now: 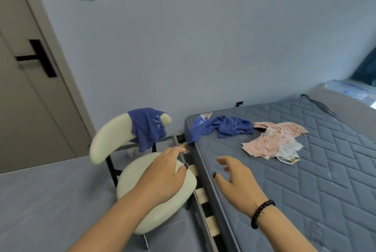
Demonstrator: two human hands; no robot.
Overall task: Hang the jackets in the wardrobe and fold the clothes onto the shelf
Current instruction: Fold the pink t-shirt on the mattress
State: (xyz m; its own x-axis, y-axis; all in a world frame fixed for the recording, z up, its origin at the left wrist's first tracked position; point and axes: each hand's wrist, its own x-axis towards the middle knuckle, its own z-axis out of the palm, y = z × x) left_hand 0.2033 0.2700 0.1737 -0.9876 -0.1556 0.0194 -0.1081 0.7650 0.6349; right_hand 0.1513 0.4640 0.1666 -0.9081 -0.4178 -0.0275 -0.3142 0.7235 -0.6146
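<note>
A blue garment [147,127] hangs over the backrest of a cream chair [110,139]. On the grey quilted mattress [305,170] lie a crumpled blue garment [223,127] near its far corner and a pink garment [272,139] with a white printed piece [289,153] beside it. My left hand [165,172] is stretched out above the chair seat, fingers relaxed and holding nothing. My right hand [234,176], with a dark bead bracelet at the wrist, hovers over the mattress edge, fingers spread and empty. Both hands are short of the clothes.
A grey door [24,88] with a black handle stands at the left. The bed frame's wooden slats [201,194] show between chair and mattress. A black hanger [317,104] lies at the mattress's far edge. A light wall runs behind.
</note>
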